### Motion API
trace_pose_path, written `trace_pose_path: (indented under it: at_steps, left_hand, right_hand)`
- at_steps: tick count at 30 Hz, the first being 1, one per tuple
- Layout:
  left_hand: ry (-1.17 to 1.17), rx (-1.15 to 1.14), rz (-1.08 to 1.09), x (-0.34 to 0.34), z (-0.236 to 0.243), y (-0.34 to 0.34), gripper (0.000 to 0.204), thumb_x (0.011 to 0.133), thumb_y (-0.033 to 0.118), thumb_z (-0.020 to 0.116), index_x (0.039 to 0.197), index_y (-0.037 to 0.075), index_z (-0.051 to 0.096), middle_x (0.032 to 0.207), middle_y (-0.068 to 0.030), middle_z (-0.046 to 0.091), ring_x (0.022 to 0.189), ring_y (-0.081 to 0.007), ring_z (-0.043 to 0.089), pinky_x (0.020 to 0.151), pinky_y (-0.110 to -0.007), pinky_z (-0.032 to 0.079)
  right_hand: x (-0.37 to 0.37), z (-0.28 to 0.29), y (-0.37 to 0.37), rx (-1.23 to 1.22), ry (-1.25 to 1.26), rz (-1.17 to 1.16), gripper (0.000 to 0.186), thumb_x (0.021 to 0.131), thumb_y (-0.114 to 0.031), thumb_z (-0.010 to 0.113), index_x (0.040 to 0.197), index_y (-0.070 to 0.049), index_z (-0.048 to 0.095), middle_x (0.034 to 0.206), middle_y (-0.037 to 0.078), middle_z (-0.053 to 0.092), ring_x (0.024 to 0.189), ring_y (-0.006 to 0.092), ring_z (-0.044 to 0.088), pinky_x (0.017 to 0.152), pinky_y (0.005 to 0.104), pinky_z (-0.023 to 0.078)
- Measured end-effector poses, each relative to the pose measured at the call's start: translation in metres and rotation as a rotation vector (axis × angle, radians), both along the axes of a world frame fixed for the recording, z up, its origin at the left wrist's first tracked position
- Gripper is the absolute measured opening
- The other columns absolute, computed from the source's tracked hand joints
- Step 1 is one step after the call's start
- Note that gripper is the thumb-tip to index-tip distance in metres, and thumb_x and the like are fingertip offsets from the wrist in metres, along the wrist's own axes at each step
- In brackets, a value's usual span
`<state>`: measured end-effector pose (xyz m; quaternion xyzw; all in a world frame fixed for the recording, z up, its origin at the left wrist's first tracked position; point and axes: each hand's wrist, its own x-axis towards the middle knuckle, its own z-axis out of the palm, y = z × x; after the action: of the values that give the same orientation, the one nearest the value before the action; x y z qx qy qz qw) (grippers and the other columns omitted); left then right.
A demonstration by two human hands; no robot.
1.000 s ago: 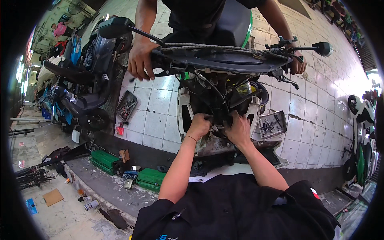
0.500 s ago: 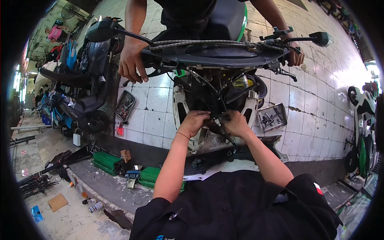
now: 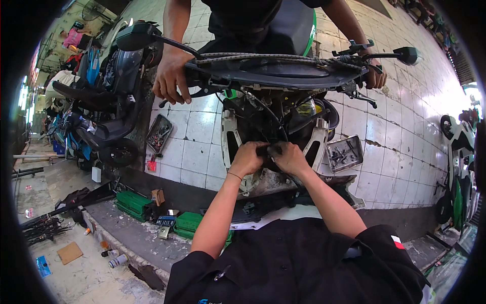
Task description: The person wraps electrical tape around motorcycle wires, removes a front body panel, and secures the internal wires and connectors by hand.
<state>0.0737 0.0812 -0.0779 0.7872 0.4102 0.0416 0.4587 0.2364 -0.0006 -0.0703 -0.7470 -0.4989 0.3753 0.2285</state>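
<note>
My left hand (image 3: 247, 158) and my right hand (image 3: 287, 157) meet low inside the stripped front of a scooter, fingers curled around a small dark part (image 3: 268, 151) too hidden to make out. A black cable (image 3: 276, 119) runs down toward them between two pale frame brackets (image 3: 319, 144). Above is the dark handlebar cover (image 3: 283, 71), with a rope lying along it. Another person's hands (image 3: 174, 78) (image 3: 373, 76) rest at the two ends of the handlebar.
Metal trays with small parts (image 3: 344, 152) (image 3: 159, 134) lie on the white tiles either side. Green boxes (image 3: 132, 202) sit on the concrete step (image 3: 111, 228) at lower left. Other scooters stand at left (image 3: 109, 126) and right (image 3: 458, 162).
My hands have drawn closer together, the right one shifting left from its place a second ago. The view shifted slightly; the other person's hands stay at the handlebar.
</note>
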Motion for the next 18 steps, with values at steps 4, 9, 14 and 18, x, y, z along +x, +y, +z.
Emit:
trace_pose_path:
  at_steps: [4,9,14,18]
  left_hand:
    - [-0.012,0.118,-0.079,-0.005,-0.012,0.004,0.042,0.076,0.012,0.065,0.117,0.006,0.068,0.116,-0.021,0.066,0.11,-0.0404,0.06,0.098,-0.043,0.048]
    - [-0.033,0.095,-0.166,-0.004,-0.013,0.009,0.045,0.075,0.009,0.066,0.119,0.001,0.065,0.115,-0.0232,0.066,0.11,-0.0388,0.062,0.098,-0.04,0.048]
    - [-0.075,0.0,-0.121,-0.009,-0.003,0.012,0.045,0.076,0.01,0.067,0.12,0.002,0.065,0.113,-0.0218,0.068,0.103,-0.0346,0.065,0.093,-0.037,0.05]
    - [-0.047,-0.325,0.246,-0.012,0.001,0.017,0.04,0.08,0.015,0.073,0.117,0.001,0.067,0.11,-0.0155,0.07,0.095,-0.0212,0.066,0.085,-0.03,0.051]
  right_hand:
    - [-0.01,-0.015,0.004,0.008,0.049,-0.093,0.034,0.085,-0.036,0.063,0.099,-0.007,0.074,0.093,0.025,0.07,0.093,0.0419,0.067,0.084,0.0475,0.054]
    - [-0.015,-0.016,0.008,0.099,0.048,-0.218,0.03,0.082,-0.031,0.065,0.093,-0.005,0.074,0.09,0.026,0.069,0.09,0.0426,0.067,0.08,0.0471,0.054]
    - [-0.014,-0.018,0.004,0.123,0.035,-0.303,0.024,0.083,-0.024,0.064,0.09,-0.004,0.074,0.088,0.025,0.069,0.086,0.0428,0.068,0.077,0.0475,0.055]
    - [-0.022,-0.01,-0.005,0.258,-0.073,-0.226,0.019,0.083,-0.018,0.063,0.091,-0.004,0.072,0.087,0.022,0.069,0.084,0.0415,0.067,0.074,0.0489,0.054]
